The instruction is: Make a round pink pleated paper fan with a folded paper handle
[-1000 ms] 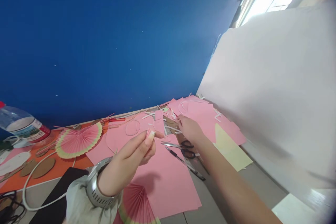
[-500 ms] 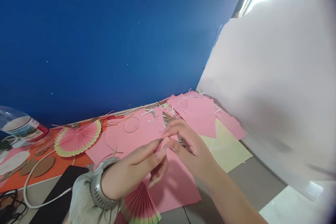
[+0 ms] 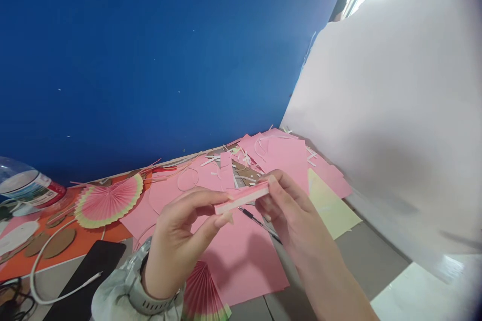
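Observation:
A narrow folded strip of pink paper [image 3: 243, 197], pale along its near face, stretches between my two hands above the table. My left hand [image 3: 188, 235] pinches its left end between thumb and fingers; a silver watch band is on that wrist. The right end is gripped by my right hand [image 3: 291, 215], thumb on top. Beneath them lie sheets of pink paper [image 3: 241, 256] and a black pen [image 3: 259, 223]. A pleated pink fan with a yellow-green edge [image 3: 203, 293] sits just below my left hand, partly hidden by the wrist.
Another pleated fan [image 3: 109, 200] rests on orange paper [image 3: 118, 233] at the left. Near it are brown ovals [image 3: 59, 243], a cut plastic bottle [image 3: 32, 185], a black phone-like slab [image 3: 88, 276] and a white cable [image 3: 35, 281]. Yellow paper [image 3: 333, 210] and paper scraps lie right and behind.
My right hand has come back from the scraps behind to meet my left hand. The folded pink strip, earlier mostly hidden in my left hand, is now held lengthwise between both.

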Available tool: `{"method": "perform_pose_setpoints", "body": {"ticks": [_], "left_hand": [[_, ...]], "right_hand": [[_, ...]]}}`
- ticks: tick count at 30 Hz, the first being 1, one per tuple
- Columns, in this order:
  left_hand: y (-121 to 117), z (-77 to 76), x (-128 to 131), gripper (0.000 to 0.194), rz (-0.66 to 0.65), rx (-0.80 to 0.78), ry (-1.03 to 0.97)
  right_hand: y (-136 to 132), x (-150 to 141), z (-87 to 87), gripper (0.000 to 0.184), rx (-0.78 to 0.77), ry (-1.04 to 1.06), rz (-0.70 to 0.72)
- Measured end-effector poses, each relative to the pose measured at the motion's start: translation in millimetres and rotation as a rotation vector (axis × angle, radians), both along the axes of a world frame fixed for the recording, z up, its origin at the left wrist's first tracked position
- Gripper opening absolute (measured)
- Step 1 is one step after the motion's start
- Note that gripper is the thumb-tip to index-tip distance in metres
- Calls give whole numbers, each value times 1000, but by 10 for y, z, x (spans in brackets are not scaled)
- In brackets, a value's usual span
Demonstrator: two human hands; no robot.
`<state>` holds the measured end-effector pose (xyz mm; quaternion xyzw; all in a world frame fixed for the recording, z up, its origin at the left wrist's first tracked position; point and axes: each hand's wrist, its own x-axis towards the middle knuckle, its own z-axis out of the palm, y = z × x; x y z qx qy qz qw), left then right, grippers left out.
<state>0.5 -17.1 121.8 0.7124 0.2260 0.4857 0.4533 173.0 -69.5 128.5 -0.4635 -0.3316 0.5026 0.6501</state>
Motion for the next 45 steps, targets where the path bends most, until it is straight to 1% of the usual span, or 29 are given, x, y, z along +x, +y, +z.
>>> {"method": "perform_pose_setpoints", "body": {"ticks": [2, 4, 6, 8, 10, 12, 15, 16, 18, 20, 22, 24, 26, 29, 30, 32, 33, 34, 36, 38, 40, 41, 42, 43, 45], "left_hand": [[8, -13, -10, 22, 16, -21, -108], [21, -20, -15, 19, 7, -18, -164], [27, -19, -12, 19, -46, 34, -113], [17, -22, -1, 19, -99, 76, -39], [-7, -35, 18, 17, -113, 37, -16], [-31, -54, 43, 19, -115, -33, -39], [-40, -56, 87, 36, -103, -128, -179], [-33, -45, 100, 39, -79, -182, -261], [-7, -10, 114, 30, 17, -296, -416], [26, 25, 111, 23, 108, -375, -484], [54, 45, 100, 26, 139, -427, -476], [72, 43, 93, 34, 112, -510, -459], [84, 21, 95, 39, 76, -560, -446], [102, -16, 110, 39, 28, -532, -410], [105, -23, 116, 33, 24, -505, -407], [94, -25, 123, 14, 9, -454, -428], [76, -21, 123, 12, -22, -434, -440], [49, -16, 121, 21, -68, -417, -437], [-26, -8, 112, 34, -145, -375, -357], [-110, -9, 104, 33, -158, -323, -237], [-174, -21, 105, 28, -129, -296, -198], [-195, -27, 110, 29, -123, -290, -221], [-209, -33, 117, 30, -119, -284, -253], [-217, -35, 126, 32, -108, -277, -280], [-231, -29, 140, 33, -88, -262, -287]], "right_hand": [[-23, -74, -33, 27, 5, 142, 99], [-42, -145, -67, 21, 21, 268, 242], [-60, -212, -98, 18, 32, 367, 353], [-77, -270, -121, 18, 30, 443, 401], [-89, -315, -134, 18, 30, 485, 418], [-97, -343, -139, 19, 24, 459, 432], [-109, -355, -138, 21, 8, 371, 415], [-115, -354, -137, 22, 5, 356, 405], [-127, -348, -140, 23, 8, 342, 383], [-140, -339, -145, 23, 2, 317, 363], [-149, -328, -150, 24, -13, 280, 342], [-155, -315, -152, 24, -25, 253, 327], [-160, -302, -151, 24, -25, 246, 317], [-167, -286, -148, 24, -24, 256, 314], [-170, -283, -147, 24, -21, 258, 320], [-174, -286, -147, 25, -18, 261, 323], [-175, -292, -148, 26, -18, 264, 321], [-175, -301, -152, 26, -18, 271, 315], [-173, -325, -165, 27, -27, 296, 307], [-165, -344, -185, 28, -43, 304, 339], [-157, -340, -205, 29, -56, 234, 403], [-157, -325, -209, 29, -56, 152, 421], [-160, -301, -207, 27, -39, 42, 405], [-169, -269, -198, 24, 0, -88, 348], [-201, -196, -148, 13, 130, -354, 131]]}}
